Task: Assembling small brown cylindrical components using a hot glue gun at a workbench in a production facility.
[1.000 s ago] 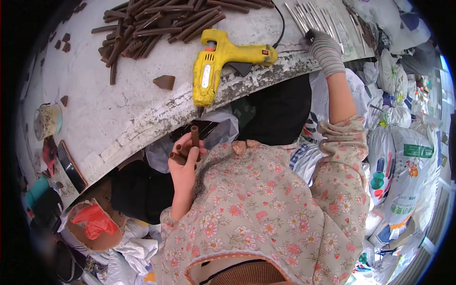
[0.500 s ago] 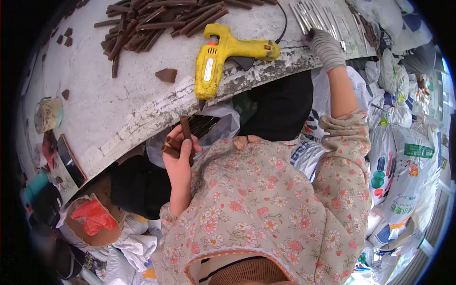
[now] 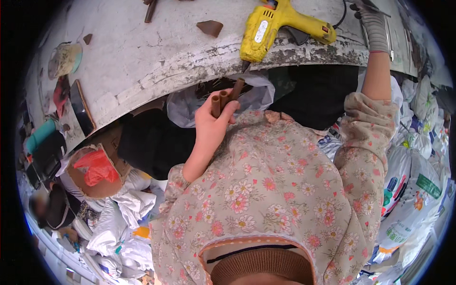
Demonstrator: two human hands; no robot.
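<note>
My left hand is closed around three short brown tubes, their hollow ends pointing up. It is bare and sits just off the table's near edge, above an open plastic bag with dark sticks in it. My right hand, in a grey striped glove, reaches over the table at the upper right, beside some silvery metal rods. Its fingers are cut off and blurred at the top rim, so its grip is unclear. Between the hands a yellow glue gun lies on the table, its nozzle over the edge.
The worn white table has a chipped, curved near edge. On it are a brown shard, a phone-like dark slab and a roll of tape. A cardboard box with a red bag stands lower left. Stuffed white sacks crowd the right.
The view has shifted, so the table items sit higher and further right. My left hand has turned the brown tubes more upright. My right hand has stretched further out over the metal rods.
</note>
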